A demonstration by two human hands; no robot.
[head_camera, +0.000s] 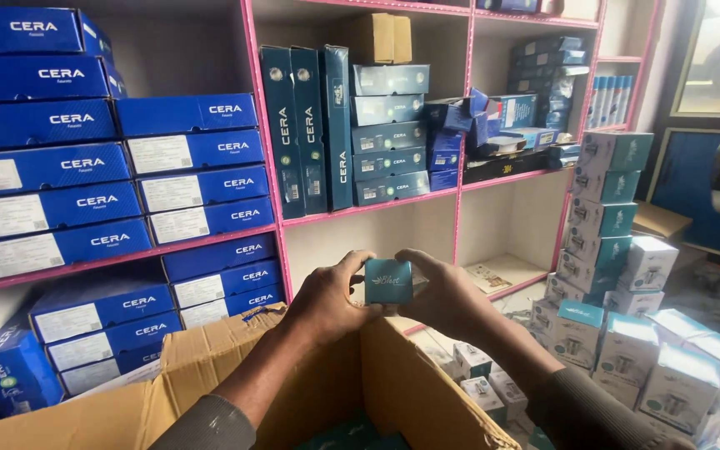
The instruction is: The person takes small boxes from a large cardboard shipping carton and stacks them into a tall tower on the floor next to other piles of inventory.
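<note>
Right then, both hands were up: the left hand [325, 298] and right hand [445, 297] gripped a small teal box [388, 280] between them, above the open cardboard carton [210, 358]; seemingly mid-unpacking; next, it needed a steady carry toward the pink shelf [360, 208].

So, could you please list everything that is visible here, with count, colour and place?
small box: one, teal, held between both hands
cardboard carton: one, brown, open, below the hands
flat boxes: many, blue, stacked on left shelves
shelving: pink edges, behind
upright boxes: three, dark blue, middle shelf
teal-and-white boxes: many, stacked at right
left hand: grips the small box
right hand: grips the small box
</note>
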